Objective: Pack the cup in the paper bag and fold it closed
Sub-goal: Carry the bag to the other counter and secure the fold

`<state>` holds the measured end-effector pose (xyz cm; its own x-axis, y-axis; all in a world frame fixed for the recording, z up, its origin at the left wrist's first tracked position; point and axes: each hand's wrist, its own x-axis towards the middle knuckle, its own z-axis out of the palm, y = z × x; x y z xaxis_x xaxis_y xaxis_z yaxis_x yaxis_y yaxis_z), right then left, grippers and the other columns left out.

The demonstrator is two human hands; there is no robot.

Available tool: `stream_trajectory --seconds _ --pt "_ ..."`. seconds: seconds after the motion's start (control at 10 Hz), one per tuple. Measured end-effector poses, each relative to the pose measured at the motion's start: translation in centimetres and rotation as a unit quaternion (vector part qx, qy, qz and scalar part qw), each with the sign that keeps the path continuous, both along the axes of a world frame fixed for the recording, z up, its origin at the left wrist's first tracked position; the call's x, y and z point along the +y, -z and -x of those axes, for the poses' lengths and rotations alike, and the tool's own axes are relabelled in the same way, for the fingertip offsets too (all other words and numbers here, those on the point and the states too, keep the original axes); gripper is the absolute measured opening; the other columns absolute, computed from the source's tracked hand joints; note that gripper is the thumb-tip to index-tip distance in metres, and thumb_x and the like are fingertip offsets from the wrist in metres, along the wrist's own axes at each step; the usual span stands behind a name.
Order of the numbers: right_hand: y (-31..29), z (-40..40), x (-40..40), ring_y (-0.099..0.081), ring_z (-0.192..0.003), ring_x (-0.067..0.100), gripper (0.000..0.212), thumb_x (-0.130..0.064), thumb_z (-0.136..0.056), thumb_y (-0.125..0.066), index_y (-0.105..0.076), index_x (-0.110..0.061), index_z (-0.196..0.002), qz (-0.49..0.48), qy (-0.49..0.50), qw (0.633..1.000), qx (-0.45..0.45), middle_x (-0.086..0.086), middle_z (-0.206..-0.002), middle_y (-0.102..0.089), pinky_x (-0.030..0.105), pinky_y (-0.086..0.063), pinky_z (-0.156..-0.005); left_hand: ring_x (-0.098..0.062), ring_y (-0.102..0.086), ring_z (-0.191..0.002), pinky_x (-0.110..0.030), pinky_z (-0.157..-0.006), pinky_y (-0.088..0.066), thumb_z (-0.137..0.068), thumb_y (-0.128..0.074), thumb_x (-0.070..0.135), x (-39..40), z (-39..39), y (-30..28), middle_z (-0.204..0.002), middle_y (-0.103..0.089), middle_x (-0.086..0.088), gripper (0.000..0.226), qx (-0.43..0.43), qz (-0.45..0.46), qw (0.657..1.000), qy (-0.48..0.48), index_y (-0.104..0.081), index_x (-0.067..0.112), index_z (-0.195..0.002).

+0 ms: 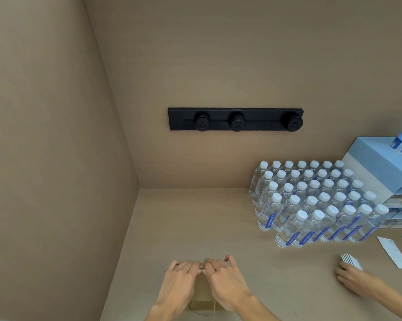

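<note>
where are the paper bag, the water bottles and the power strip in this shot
paper bag point(203, 295), head view, on the brown side panel showing between the two wrists
water bottles point(315, 200), head view, on a white cap near the middle of the group
power strip point(262, 120), head view, on the black bar between two sockets

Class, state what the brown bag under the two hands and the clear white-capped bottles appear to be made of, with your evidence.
Brown bag: probably kraft paper, matte, holding a flat fold. Clear white-capped bottles: likely thin glossy plastic, see-through walls with blue labels, opaque white caps.
</note>
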<state>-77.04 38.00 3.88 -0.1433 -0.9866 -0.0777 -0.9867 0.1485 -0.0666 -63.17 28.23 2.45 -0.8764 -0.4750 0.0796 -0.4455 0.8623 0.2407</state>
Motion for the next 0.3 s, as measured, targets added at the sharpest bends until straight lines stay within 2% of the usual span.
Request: stream_trajectory --seconds 0.1,0.2,0.3 --pt "-0.45 -0.15 0.39 -0.071 -0.090 0.013 0.025 -0.034 -0.094 -0.053 -0.072 -0.023 -0.106 0.067 -0.001 0.998 0.022 -0.007 -0.114 -0.075 0.042 -0.052 -0.089 -0.002 -0.071 -0.078 -0.022 -0.077 -0.031 -0.070 -0.083 0.029 0.04 -0.02 0.22 -0.081 -0.076 0.016 0.021 0.035 0.013 0.999 -0.015 -0.075 0.028 -0.089" --pt "-0.89 -0.10 0.59 -0.069 -0.072 0.008 0.021 -0.042 -0.087 -0.062 -0.076 -0.027 -0.089 0.113 -0.006 0.993 0.034 -0.015 -0.091 -0.076 0.033 -0.049 -0.078 -0.005 -0.072 -0.080 -0.025 -0.079 -0.032 -0.094 -0.050 0.037 -0.04 0.01 0.15 -0.085 -0.075 0.013 0.027 0.040 0.041 0.998 -0.031 -0.075 0.025 -0.096" --pt "-1.06 0.39 0.52 -0.068 -0.081 0.011 0.027 -0.043 -0.088 -0.059 -0.075 -0.026 -0.103 0.149 0.015 0.988 0.024 -0.012 -0.099 -0.075 0.033 -0.038 -0.080 -0.007 -0.073 -0.086 -0.026 -0.081 -0.033 -0.092 -0.039 0.042 -0.29 0.04 -0.38 -0.095 -0.077 0.009 0.044 0.036 0.012 0.998 -0.054 -0.076 0.020 -0.103"
